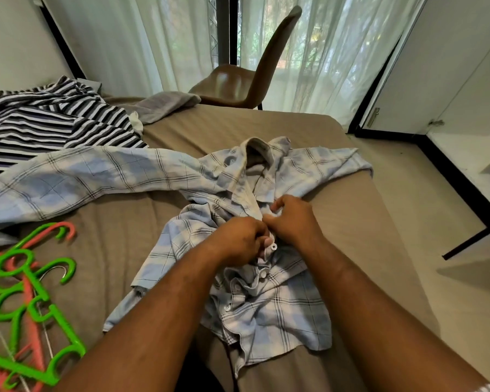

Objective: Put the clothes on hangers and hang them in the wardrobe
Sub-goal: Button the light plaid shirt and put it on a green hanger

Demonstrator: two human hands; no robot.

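Both hands at work: my left hand (pixel 239 239) and right hand (pixel 290 219), fingers curled, pinch button placket of plaid shirt (pixel 266 306), crumpled on bed (pixel 351 250), collar far side. Green, pink hangers (pixel 26 281) heaped at my left; striped shirt (pixel 54 123) beyond.

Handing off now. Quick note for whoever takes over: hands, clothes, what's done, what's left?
Hands: left hand and right hand both pinch the button placket of the light blue plaid shirt, spread on the tan-sheeted bed.
Green and pink plastic hangers lie at the bed's left edge; navy-and-white striped garment and grey cloth garment lie further back.
Done: nothing on a hanger yet.
Left: hanger all three, hang them in the wardrobe.
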